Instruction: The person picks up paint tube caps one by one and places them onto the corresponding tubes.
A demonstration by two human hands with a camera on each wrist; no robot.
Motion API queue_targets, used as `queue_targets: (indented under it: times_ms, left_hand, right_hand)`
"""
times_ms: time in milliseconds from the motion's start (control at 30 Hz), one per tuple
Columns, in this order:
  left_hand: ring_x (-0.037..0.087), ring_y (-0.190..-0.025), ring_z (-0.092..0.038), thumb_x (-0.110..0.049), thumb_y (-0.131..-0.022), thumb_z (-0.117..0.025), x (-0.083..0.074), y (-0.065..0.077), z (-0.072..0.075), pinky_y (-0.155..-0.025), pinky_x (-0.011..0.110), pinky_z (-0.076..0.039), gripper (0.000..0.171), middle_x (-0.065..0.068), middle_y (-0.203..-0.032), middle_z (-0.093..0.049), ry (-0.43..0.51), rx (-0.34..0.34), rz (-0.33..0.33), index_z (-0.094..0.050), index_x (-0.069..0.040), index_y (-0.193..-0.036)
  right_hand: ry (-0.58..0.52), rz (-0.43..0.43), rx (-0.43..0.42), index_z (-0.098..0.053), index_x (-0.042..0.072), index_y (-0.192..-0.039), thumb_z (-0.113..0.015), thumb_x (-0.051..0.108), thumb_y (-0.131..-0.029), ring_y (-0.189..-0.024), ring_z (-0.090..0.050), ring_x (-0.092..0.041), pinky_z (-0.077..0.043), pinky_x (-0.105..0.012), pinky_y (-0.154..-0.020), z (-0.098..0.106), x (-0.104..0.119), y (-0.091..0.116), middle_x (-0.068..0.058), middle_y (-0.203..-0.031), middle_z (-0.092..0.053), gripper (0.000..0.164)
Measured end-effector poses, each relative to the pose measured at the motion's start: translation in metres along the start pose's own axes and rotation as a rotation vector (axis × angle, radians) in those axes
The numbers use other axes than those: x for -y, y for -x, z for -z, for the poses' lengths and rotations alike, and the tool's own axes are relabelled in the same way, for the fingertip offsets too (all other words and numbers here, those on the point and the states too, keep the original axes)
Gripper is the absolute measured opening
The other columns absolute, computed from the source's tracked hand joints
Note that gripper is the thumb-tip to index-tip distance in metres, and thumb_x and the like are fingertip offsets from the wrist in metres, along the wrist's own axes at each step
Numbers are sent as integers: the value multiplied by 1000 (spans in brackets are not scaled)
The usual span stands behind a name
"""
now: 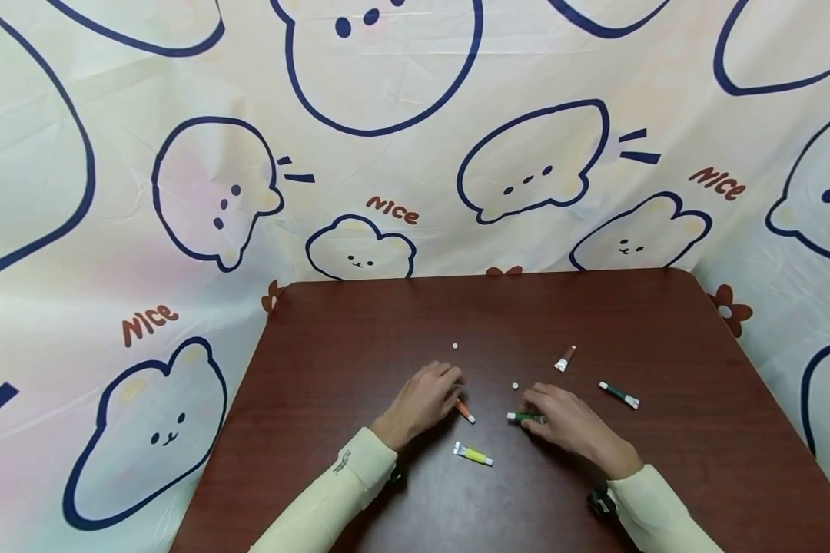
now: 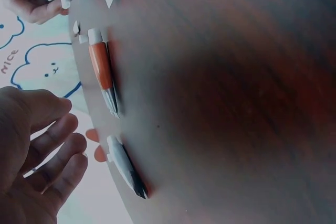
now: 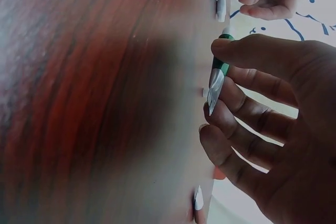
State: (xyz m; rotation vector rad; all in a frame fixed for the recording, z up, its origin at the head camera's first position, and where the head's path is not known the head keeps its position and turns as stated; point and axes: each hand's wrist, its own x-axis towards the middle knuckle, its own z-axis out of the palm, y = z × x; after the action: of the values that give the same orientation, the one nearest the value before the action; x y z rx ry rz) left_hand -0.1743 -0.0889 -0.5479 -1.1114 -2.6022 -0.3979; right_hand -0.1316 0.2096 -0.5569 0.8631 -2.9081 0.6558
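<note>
My right hand [image 1: 569,421] pinches a small green paint tube [image 3: 222,65] between thumb and index finger, its other fingers loosely spread. The tube's white cap [image 1: 512,417] points to the left. My left hand [image 1: 425,398] hovers with relaxed, slightly bent fingers and holds nothing. Just beside it an orange paint tube [image 2: 101,60] with a white cap lies on the table. A white tube with a dark end [image 2: 126,166] lies near the left fingertips in the left wrist view; in the head view the hand hides it.
The brown table [image 1: 360,330] also bears a yellow tube [image 1: 473,454] in front, a brown tube [image 1: 566,359] farther back, and a dark teal tube [image 1: 619,395] at right. Two small white pieces [image 1: 455,346] lie beyond the hands. A patterned cloth [image 1: 387,169] hangs behind the table.
</note>
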Motion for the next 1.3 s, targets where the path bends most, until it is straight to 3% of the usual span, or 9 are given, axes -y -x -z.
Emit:
queue_targets:
  times_ms: [167, 567, 1300]
  left_hand:
    - [15, -87, -65, -15, -99, -81, 3, -3, -2, -80, 31, -58, 11, -2, -100, -74, -12, -16, 23, -73, -14, -107]
    - [19, -80, -63, -15, -95, -84, 14, -14, -10, -73, 34, -56, 17, -1, -92, -70, -69, -60, 60, -69, -12, -102]
    - [23, -92, -70, -19, -101, -79, 30, -34, -17, -83, 38, -61, 14, 3, -101, -73, -60, 23, 196, -70, -13, -110]
  right_hand:
    - [7, 22, -19, -70, 18, -96, -91, 16, -88, -78, -58, -4, -52, -27, -66, -1, -4, 4, 8, -92, -64, 23]
    - [-6, -11, 32, -70, 19, -96, -90, 17, -90, -78, -58, -3, -52, -27, -66, -1, -12, 8, 8, -92, -64, 21]
    - [5, -80, 59, -71, 23, -95, -92, 19, -88, -76, -53, 3, -49, -25, -65, 3, -14, 13, 13, -91, -61, 23]
